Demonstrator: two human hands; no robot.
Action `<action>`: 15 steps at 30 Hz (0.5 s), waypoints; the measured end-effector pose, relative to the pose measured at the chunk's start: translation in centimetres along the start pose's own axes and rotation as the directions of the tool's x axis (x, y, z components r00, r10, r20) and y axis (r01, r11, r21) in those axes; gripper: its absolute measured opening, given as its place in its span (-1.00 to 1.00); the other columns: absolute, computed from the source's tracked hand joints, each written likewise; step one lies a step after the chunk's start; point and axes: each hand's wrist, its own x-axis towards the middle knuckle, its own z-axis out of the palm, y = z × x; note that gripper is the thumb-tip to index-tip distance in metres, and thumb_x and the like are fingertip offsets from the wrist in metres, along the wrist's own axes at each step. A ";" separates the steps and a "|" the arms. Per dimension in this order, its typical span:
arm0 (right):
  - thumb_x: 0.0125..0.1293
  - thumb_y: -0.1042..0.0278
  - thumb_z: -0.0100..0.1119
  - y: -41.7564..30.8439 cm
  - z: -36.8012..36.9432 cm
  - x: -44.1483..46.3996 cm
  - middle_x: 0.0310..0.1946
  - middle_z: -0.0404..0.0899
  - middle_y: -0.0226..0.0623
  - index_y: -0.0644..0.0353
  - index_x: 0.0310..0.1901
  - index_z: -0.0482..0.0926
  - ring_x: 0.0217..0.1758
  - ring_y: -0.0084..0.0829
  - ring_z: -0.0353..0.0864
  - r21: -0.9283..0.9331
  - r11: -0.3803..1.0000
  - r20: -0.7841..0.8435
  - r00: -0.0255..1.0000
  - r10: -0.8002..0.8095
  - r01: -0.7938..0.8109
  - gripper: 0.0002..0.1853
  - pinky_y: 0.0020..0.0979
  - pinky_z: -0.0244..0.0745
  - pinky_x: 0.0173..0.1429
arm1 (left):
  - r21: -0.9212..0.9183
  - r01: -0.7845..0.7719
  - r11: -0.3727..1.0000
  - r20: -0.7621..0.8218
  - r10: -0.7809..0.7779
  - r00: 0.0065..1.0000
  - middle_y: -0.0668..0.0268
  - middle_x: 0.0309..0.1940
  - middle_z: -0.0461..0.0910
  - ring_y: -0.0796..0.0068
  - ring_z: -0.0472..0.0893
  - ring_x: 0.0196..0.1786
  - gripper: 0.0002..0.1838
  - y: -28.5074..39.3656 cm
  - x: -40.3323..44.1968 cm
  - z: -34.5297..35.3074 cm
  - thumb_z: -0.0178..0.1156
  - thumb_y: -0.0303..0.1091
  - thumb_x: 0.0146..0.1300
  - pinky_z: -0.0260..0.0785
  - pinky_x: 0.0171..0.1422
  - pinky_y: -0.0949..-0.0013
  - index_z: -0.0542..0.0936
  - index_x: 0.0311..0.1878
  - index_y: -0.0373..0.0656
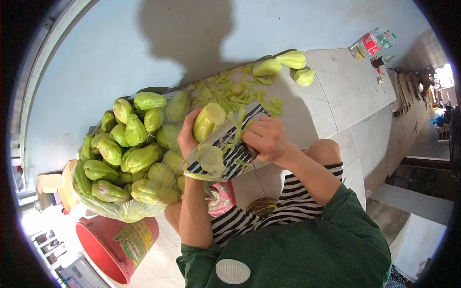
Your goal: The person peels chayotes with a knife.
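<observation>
My left hand (189,132) is wrapped round a partly peeled chayote (208,122) with a pale cut end. My right hand (266,138) is closed in a fist on the handle of a cleaver (235,156). Its wide shiny blade lies against the near side of the chayote and mirrors striped cloth. Strips and a thin pale slice (210,159) show on the blade. Green peelings (230,91) are strewn on the tiles beyond both hands. To the left, a clear plastic bag (144,210) bulges with several unpeeled chayotes (141,158).
Three pale chayotes (292,59) rest by the wall on the tiled floor (319,103). Farther right stands a plastic bottle (370,44) with a red label. A red bucket (98,249) lies tipped at the lower left, below the bag. My striped shorts (307,189) are close under the blade.
</observation>
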 end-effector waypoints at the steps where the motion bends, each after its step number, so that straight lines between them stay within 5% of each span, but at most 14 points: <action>1: -0.33 0.29 0.27 0.1 0.0 0.0 -0.64 0.34 -0.31 0.13 -0.55 0.35 -0.55 -0.20 0.42 -0.008 1.000 -0.017 1.000 0.008 -0.008 -0.71 -0.25 0.27 -0.43 | 0.026 0.005 1.000 0.000 -0.005 1.000 0.16 -0.12 0.64 0.39 0.61 -0.10 -0.50 0.1 0.0 0.0 0.35 -0.37 0.04 0.43 0.05 0.39 0.51 0.10 -0.20; 3: -0.29 0.28 0.25 1.1 0.2 -0.3 -0.64 0.32 -0.31 0.12 -0.58 0.35 -0.57 -0.22 0.41 -0.021 1.000 -0.027 0.999 0.016 -0.017 -0.74 -0.27 0.26 -0.47 | 0.045 0.012 0.999 0.000 -0.012 1.000 0.16 -0.14 0.64 0.40 0.61 -0.11 -0.47 0.3 -0.1 0.0 0.37 -0.39 -0.01 0.43 0.04 0.39 0.51 0.09 -0.23; 5: -0.22 0.23 0.27 3.0 1.1 -0.6 -0.64 0.39 -0.38 0.07 -0.53 0.41 -0.54 -0.27 0.49 -0.159 0.973 0.004 0.985 0.170 -0.167 -0.76 -0.28 0.39 -0.40 | -0.176 -0.008 0.984 0.030 0.013 0.999 0.16 -0.17 0.64 0.44 0.60 -0.11 -0.40 0.8 -0.2 -0.7 0.40 -0.35 -0.13 0.43 0.04 0.39 0.50 0.07 -0.29; 10: -0.22 0.22 0.29 0.4 -0.6 0.7 -0.66 0.39 -0.36 0.06 -0.53 0.41 -0.55 -0.23 0.50 -0.102 0.990 0.040 0.994 0.100 -0.095 -0.74 -0.24 0.38 -0.42 | -0.132 -0.065 0.989 0.033 0.070 0.997 0.16 -0.17 0.63 0.46 0.59 -0.10 -0.38 1.0 0.3 -1.0 0.39 -0.32 -0.16 0.43 0.05 0.38 0.50 0.05 -0.31; 13: -0.18 0.24 0.30 0.4 -0.5 0.6 -0.65 0.44 -0.33 0.07 -0.51 0.43 -0.52 -0.20 0.53 -0.079 0.995 0.081 0.994 0.075 -0.069 -0.76 -0.22 0.41 -0.39 | -0.006 0.065 0.998 0.004 -0.065 0.998 0.16 -0.17 0.64 0.45 0.59 -0.10 -0.36 0.3 0.1 -0.4 0.41 -0.33 -0.19 0.43 0.05 0.37 0.50 0.06 -0.32; 15: -0.15 0.25 0.31 1.7 0.2 -0.1 -0.63 0.49 -0.31 0.09 -0.50 0.46 -0.51 -0.17 0.55 -0.078 0.992 0.101 0.990 0.103 -0.096 -0.77 -0.20 0.44 -0.37 | -0.133 -0.062 0.989 0.025 0.066 0.997 0.14 -0.18 0.64 0.42 0.60 -0.10 -0.35 0.5 -0.5 0.0 0.43 -0.34 -0.21 0.43 0.06 0.37 0.51 0.05 -0.33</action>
